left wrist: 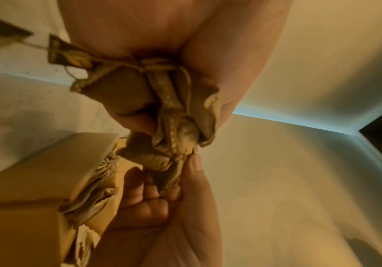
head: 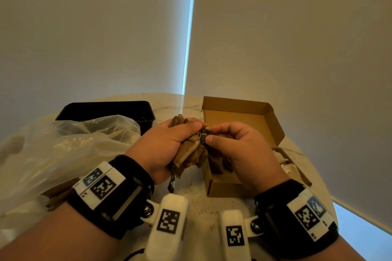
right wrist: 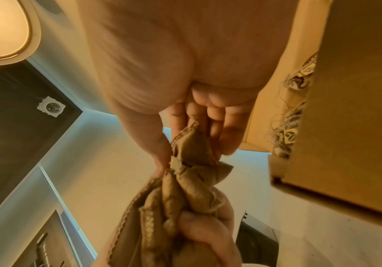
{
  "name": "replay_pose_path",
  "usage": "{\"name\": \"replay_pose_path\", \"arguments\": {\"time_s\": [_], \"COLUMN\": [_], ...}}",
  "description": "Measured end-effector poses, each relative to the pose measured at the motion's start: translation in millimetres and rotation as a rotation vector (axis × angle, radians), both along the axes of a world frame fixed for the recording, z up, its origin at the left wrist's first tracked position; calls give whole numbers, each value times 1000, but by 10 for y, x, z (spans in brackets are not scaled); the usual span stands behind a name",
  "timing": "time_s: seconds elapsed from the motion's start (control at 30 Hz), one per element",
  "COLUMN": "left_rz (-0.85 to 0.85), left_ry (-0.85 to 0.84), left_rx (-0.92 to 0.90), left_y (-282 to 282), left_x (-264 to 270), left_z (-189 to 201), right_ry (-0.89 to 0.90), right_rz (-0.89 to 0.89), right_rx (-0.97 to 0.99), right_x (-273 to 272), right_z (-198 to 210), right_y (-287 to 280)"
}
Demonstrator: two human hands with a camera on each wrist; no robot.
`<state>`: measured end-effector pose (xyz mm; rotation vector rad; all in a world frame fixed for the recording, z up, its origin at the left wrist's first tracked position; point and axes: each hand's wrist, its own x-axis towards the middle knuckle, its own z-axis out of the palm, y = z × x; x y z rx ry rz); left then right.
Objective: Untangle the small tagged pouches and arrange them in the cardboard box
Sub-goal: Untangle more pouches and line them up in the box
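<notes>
Two hands untangling a clump of brown pouches over a pale marble table (head: 191, 197).

I see a crumpled clear plastic bag (head: 63, 144) at left, a black tray (head: 106, 110) far left, and an open cardboard box (head: 244, 116) at right holding a few pouches. My left hand (head: 167, 144) grips the pouch bundle (head: 188, 152) just left of the box; my right hand (head: 239, 146) pinches one small tag (head: 203, 136).

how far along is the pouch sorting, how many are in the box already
Partly done. A few pouches already stand in the cardboard box; the exact count is hidden. In hand: the left hand grips a tangled bundle while the right hand pinches a tag to pull one free. Left: the bundle, and more in the plastic bag.
</notes>
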<state>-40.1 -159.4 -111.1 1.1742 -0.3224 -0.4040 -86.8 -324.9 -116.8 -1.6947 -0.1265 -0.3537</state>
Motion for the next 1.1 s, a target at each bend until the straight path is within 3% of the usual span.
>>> {"name": "replay_pose_path", "arguments": {"time_s": [0.23,0.4,0.5,0.6,0.77,0.97,1.1], "left_rz": [15,147,186,177,113,166,173], "left_ry": [-19,-18,-16,3,-24,-215,-238], "left_rx": [44,12,111,245,411,704,750], "left_y": [-25,-18,11,4,-62,-147,-177], "left_x": [-21,-31,-2,16,-22,-41,-46], "left_z": [-20,2,-34,-95,-157,-248,-244], "right_ry": [-14,-14,4,75,268,420,541], "right_rz": [-79,-260,-410,-419,-362,-347,-283], "right_rx": [-67,89,131,184,-13,-351,-437], "right_x": [2,44,79,127,159,150,174], "right_z": [-18,57,81,41,-57,-63,-54], "right_y": [28,-244,-460,-542,-557,-528,-455]}}
